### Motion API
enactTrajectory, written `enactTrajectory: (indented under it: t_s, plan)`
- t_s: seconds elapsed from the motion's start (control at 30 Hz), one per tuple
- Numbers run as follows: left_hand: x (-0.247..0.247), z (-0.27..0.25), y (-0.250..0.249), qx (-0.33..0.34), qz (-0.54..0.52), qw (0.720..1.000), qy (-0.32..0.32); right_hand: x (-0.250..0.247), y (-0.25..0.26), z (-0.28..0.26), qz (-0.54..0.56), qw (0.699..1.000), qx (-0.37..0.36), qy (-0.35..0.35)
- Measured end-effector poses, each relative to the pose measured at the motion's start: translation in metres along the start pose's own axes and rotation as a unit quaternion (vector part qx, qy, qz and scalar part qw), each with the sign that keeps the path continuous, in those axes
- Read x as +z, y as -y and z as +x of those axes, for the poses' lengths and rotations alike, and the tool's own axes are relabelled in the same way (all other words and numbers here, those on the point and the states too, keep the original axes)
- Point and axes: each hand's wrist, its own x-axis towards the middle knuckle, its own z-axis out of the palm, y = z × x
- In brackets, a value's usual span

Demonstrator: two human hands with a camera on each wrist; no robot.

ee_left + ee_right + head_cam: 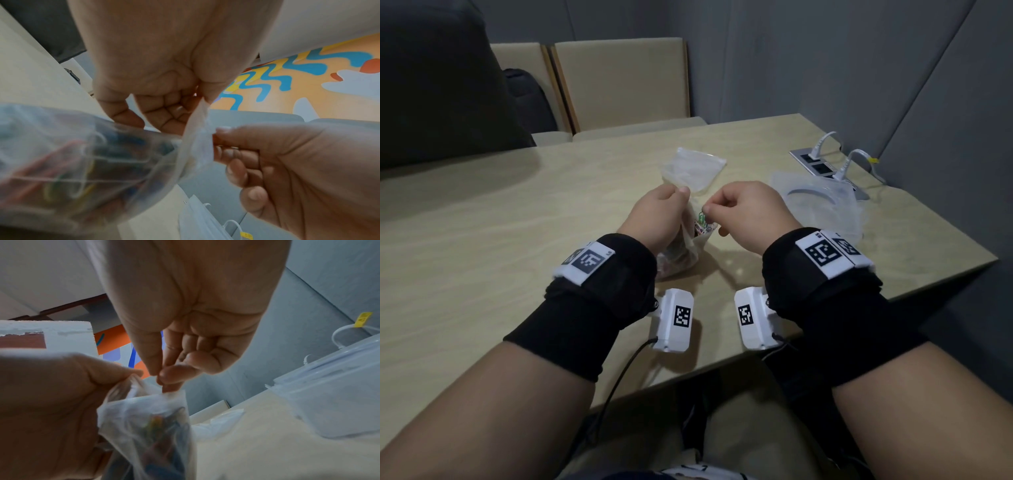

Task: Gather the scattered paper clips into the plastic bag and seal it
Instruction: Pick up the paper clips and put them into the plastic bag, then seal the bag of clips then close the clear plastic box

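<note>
A small clear plastic bag (697, 236) holding several coloured paper clips (702, 224) hangs upright between my hands, just above the table (517, 233). My left hand (679, 195) pinches the left side of its top rim. My right hand (709, 207) pinches the right side of the rim with thumb and forefinger. In the left wrist view the bag (98, 162) bulges with clips below my left hand (197, 100), and the right hand (218, 138) grips the edge. The right wrist view shows my right hand (164, 382) pinching the bag (148, 415) beside the left hand (131, 373).
A second, empty clear bag (695, 168) lies flat just beyond my hands. A clear plastic container (822, 202) stands to the right, with a socket panel (818, 166) and white cables behind it. Two beige chairs (619, 85) stand at the table's far side.
</note>
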Motion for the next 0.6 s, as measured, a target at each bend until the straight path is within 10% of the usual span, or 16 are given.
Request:
enactTrajectory:
  t_s: [0.6]
  plan:
    - [-0.009, 0.002, -0.012, 0.1, -0.034, 0.994, 0.002, -0.006, 0.0, 0.002, 0.146, 0.987, 0.044, 0.04]
